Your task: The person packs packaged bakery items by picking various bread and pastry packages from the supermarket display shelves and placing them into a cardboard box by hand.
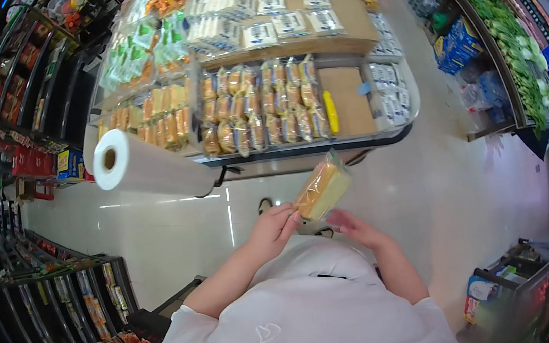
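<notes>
My left hand grips one end of a packaged bread loaf in clear wrap, held tilted in front of my body. Close to the loaf's lower right edge is my right hand, its fingers stretched out and a little blurred; I see nothing in it. Beyond the loaf, rows of wrapped bread lie in a display bin. A yellow object of a kind I cannot make out stands beside the bread, next to a brown cardboard surface.
A large roll of clear plastic bags sticks out at the display's front left corner. White packets fill the bin's right side. Dark shelves stand at left, a vegetable stand at right. A cart stands at lower right.
</notes>
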The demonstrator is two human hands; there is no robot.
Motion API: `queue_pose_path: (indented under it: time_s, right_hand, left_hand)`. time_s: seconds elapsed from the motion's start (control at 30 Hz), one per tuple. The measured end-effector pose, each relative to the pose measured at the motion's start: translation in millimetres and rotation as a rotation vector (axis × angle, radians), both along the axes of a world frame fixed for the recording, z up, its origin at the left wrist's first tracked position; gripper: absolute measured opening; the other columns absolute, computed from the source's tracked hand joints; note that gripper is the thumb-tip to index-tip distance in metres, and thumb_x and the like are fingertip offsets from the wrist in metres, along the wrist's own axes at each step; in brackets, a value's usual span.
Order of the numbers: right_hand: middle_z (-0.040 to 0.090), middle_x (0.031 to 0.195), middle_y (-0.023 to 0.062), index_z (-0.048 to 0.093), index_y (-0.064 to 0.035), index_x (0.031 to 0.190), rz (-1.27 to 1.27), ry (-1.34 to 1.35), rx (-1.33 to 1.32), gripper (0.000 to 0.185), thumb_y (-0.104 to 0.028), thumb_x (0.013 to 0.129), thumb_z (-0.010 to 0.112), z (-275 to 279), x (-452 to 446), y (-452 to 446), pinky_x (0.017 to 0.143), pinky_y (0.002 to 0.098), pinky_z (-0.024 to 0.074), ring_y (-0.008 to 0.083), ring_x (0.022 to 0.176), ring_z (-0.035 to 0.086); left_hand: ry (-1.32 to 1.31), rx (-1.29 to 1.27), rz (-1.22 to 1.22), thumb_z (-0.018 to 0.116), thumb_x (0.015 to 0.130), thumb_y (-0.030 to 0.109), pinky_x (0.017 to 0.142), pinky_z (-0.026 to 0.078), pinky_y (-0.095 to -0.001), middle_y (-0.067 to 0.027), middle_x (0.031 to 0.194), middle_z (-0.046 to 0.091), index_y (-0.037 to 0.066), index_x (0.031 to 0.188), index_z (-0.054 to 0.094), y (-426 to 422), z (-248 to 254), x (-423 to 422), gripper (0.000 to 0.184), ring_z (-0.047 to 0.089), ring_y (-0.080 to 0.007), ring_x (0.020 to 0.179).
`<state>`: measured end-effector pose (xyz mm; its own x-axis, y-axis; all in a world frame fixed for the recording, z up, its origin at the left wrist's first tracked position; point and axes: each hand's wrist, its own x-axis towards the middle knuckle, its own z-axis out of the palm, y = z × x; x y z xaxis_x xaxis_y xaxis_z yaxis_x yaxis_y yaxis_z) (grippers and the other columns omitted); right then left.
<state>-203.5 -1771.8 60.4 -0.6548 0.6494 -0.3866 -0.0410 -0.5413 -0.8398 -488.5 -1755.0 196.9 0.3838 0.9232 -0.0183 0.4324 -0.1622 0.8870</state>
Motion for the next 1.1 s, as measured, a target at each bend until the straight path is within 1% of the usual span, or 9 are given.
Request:
queue_pose_path:
  time_s: [0.1, 0.2, 0.37, 0.53, 0.67, 0.77, 0.87, 0.97, 1.1]
  right_hand:
    - [0.032, 0.150, 0.0128, 0.018, -0.0100, 0.150, -0.231, 0.438, 0.003, 0.107, -0.069, 0.074, 0.065, 37, -14, 40, 0.111, 0.0486, 0.0312, 0.0304, 0.138, 0.034]
    - [0.036, 0.147, 0.0122, 0.019, -0.0110, 0.150, -0.312, 0.574, -0.034, 0.112, -0.073, 0.069, 0.066, 72, -22, 83, 0.108, 0.0495, 0.0356, 0.0329, 0.136, 0.036]
    - [0.041, 0.144, 0.0072, 0.027, -0.0103, 0.146, -0.459, 0.552, -0.162, 0.097, -0.058, 0.074, 0.073, 28, 16, 127, 0.109, 0.0459, 0.0355, 0.0270, 0.135, 0.039]
    - [0.045, 0.139, 0.0064, 0.032, -0.0077, 0.143, -0.679, 0.276, -0.098, 0.089, -0.048, 0.077, 0.075, 40, 70, 173, 0.106, 0.0437, 0.0391, 0.0252, 0.128, 0.046]
    - [0.049, 0.135, 0.0076, 0.036, -0.0067, 0.140, -0.706, 0.246, -0.103, 0.084, -0.043, 0.076, 0.077, 41, 96, 199, 0.101, 0.0424, 0.0439, 0.0246, 0.124, 0.050]
    - [0.052, 0.132, 0.0086, 0.039, -0.0059, 0.137, -0.610, 0.273, -0.111, 0.079, -0.039, 0.077, 0.078, 41, 121, 219, 0.098, 0.0410, 0.0468, 0.0241, 0.120, 0.053]
    - [0.054, 0.129, 0.0088, 0.042, -0.0049, 0.135, -0.492, 0.304, -0.106, 0.074, -0.037, 0.079, 0.078, 35, 151, 238, 0.097, 0.0404, 0.0473, 0.0236, 0.118, 0.054]
    - [0.056, 0.127, 0.0084, 0.043, -0.0044, 0.134, -0.452, 0.314, -0.172, 0.067, -0.031, 0.082, 0.075, 31, 189, 261, 0.097, 0.0392, 0.0469, 0.0224, 0.116, 0.055]
    - [0.057, 0.126, 0.0075, 0.043, -0.0041, 0.134, -0.398, 0.244, -0.141, 0.060, -0.024, 0.086, 0.072, 9, 265, 298, 0.097, 0.0361, 0.0458, 0.0187, 0.114, 0.055]
  left_hand:
    - [-0.143, 0.015, -0.007, 0.046, 0.098, 0.014, 0.070, 0.046, -0.0381, -0.0139, 0.086, 0.055, 0.001, 0.091, 0.060, 13, 5, 36, 0.020, 0.056, -0.0316, 0.078]
    - [-0.119, 0.011, -0.023, 0.045, 0.098, 0.011, 0.071, 0.046, -0.0353, -0.0130, 0.086, 0.054, 0.003, 0.095, 0.061, 26, 0, 62, 0.018, 0.055, -0.0288, 0.077]
    - [-0.174, -0.010, -0.120, 0.046, 0.097, 0.011, 0.070, 0.046, -0.0376, -0.0134, 0.084, 0.053, 0.002, 0.092, 0.060, 85, -10, 85, 0.017, 0.055, -0.0306, 0.077]
    - [-0.087, 0.023, -0.227, 0.054, 0.094, 0.021, 0.066, 0.045, -0.0422, -0.0156, 0.084, 0.053, 0.002, 0.085, 0.060, 154, -32, 118, 0.022, 0.055, -0.0332, 0.076]
    - [0.011, 0.050, -0.398, 0.058, 0.092, 0.026, 0.061, 0.043, -0.0432, -0.0152, 0.082, 0.052, 0.002, 0.079, 0.060, 195, -28, 137, 0.028, 0.054, -0.0332, 0.073]
    - [0.099, -0.077, -0.414, 0.061, 0.091, 0.031, 0.066, 0.048, -0.0417, -0.0159, 0.087, 0.056, 0.001, 0.086, 0.061, 210, -30, 151, 0.030, 0.058, -0.0326, 0.078]
    - [-0.124, -0.294, -0.157, 0.062, 0.091, 0.031, 0.079, 0.052, -0.0402, -0.0187, 0.105, 0.058, 0.000, 0.117, 0.055, 219, -41, 181, 0.041, 0.061, -0.0315, 0.094]
    - [-0.192, -0.321, -0.047, 0.066, 0.089, 0.025, 0.092, 0.049, -0.0412, -0.0205, 0.122, 0.053, 0.000, 0.145, 0.025, 235, -31, 238, 0.073, 0.057, -0.0299, 0.111]
    - [-0.385, -0.447, 0.064, 0.066, 0.087, 0.011, 0.099, 0.044, -0.0370, -0.0165, 0.124, 0.049, 0.002, 0.150, 0.002, 259, -52, 348, 0.090, 0.052, -0.0241, 0.118]
